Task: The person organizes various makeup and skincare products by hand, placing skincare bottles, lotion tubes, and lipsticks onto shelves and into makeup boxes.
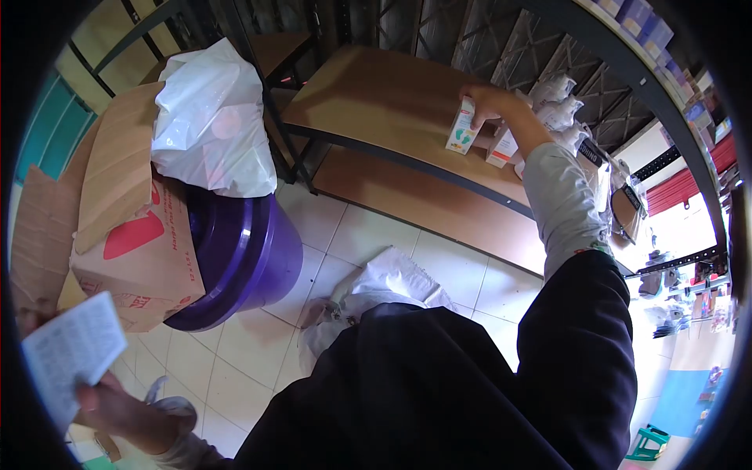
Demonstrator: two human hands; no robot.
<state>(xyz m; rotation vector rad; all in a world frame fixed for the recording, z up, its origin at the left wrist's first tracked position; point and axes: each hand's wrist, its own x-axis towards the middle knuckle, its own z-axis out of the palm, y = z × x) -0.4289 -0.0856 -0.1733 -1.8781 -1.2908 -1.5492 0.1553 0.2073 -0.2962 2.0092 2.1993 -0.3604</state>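
At the upper right, my right hand is closed around the top of a small white carton with green footprints on its front. The carton stands upright at the front edge of the brown shelf. Close beside it, partly under my wrist, is another white carton with an orange marking. Down at the lower left, my left hand grips a pale printed pack. One flat side with blurred small text faces me; whether it is a box cannot be made out.
Several plastic-wrapped items crowd the shelf's right end. An opened cardboard box and a purple tub topped by a white plastic bag stand at left. A whitish sack lies on the tiled floor.
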